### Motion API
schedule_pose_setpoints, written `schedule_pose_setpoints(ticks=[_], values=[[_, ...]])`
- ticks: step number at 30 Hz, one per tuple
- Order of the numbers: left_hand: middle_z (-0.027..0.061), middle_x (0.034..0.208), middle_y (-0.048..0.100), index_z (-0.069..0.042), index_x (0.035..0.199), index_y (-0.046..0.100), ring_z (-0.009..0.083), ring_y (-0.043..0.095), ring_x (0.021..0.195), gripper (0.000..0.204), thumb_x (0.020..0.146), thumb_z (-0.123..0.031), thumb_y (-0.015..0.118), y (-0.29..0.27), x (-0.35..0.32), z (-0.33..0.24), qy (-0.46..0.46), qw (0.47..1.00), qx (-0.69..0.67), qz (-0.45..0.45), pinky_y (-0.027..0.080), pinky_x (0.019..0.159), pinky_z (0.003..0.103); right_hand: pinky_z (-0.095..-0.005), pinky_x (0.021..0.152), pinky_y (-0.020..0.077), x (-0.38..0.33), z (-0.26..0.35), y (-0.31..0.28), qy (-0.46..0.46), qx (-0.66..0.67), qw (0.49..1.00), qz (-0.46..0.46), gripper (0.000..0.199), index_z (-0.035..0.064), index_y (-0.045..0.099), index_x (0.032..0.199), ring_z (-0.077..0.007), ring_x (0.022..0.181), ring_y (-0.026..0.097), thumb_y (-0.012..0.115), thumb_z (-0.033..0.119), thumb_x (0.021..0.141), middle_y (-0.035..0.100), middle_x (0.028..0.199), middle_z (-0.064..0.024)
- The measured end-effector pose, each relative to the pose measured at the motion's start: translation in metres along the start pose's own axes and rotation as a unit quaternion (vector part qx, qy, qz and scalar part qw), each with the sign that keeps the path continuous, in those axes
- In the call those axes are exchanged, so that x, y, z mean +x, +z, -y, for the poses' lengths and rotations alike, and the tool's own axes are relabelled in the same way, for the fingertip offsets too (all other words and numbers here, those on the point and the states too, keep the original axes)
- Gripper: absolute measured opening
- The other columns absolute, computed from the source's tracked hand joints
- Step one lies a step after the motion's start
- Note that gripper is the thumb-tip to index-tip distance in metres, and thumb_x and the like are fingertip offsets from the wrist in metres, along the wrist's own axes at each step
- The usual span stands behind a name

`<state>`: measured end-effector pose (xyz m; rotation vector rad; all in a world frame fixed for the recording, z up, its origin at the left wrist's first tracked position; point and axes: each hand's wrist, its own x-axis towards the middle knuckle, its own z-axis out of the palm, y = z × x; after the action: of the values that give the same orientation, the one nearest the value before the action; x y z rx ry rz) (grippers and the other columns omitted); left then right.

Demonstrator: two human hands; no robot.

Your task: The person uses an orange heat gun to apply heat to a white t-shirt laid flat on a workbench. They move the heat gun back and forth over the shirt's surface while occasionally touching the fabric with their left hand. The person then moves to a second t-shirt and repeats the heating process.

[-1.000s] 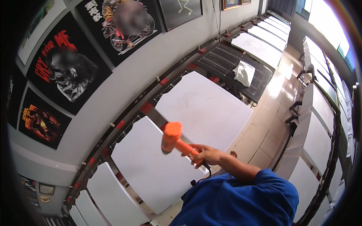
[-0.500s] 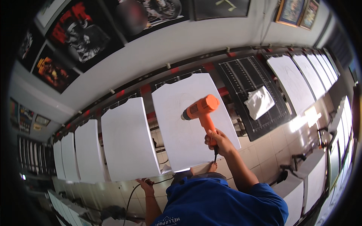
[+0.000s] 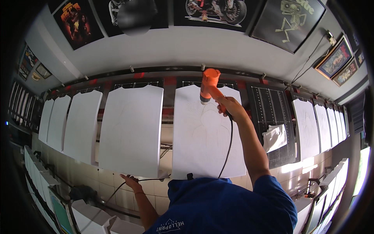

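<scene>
My right hand (image 3: 230, 107) grips an orange heat gun (image 3: 209, 83), its nozzle pointing down at the upper part of a white shirt on a flat board (image 3: 202, 140) in front of me. The gun's black cable (image 3: 228, 148) hangs from my hand down across that shirt. My left hand (image 3: 131, 180) is low at the near edge of the neighbouring white shirt board (image 3: 130, 128), closed on the black cable that runs along there.
A long row of white shirt boards (image 3: 78, 124) runs left and right. One black gridded board (image 3: 272, 113) on the right is bare, with a white cloth (image 3: 274, 137) on it. Framed posters (image 3: 288, 21) hang on the wall. The floor is tiled.
The view has swung so the row of boards lies level. My right hand has carried the heat gun up to the top of the shirt. My left hand now shows with the cable.
</scene>
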<state>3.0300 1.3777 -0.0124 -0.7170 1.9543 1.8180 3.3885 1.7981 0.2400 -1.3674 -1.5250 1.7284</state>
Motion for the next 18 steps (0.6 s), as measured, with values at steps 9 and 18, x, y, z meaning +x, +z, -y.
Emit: schedule_pose_setpoints(ticks=[9,18], values=[[0.0175,0.148,0.037,0.003,0.145,0.034,0.0297,0.042,0.132,0.084,0.095,-0.065,0.037,0.024,0.004,-0.020,0.052,0.989,-0.049,0.126,0.036,0.109,0.039,-0.0225,0.049,0.0380,0.011,-0.019,0.004,0.037,-0.056,0.998,-0.002,0.027,0.0030,0.058,0.096,-0.0085,0.060,0.054,0.055,0.030,0.093,0.056,0.071,-0.0016],[0.0173,0.127,0.055,0.009,0.137,0.041,0.0272,0.056,0.110,0.076,0.101,-0.057,0.025,0.026,0.014,-0.015,0.063,0.995,-0.053,-0.048,0.046,0.096,0.038,-0.0221,0.048,0.0383,0.022,-0.019,0.010,0.025,-0.027,0.999,0.010,0.029,0.0029,0.058,0.095,-0.0084,0.060,0.054,0.058,0.032,0.093,0.056,0.071,-0.0019]])
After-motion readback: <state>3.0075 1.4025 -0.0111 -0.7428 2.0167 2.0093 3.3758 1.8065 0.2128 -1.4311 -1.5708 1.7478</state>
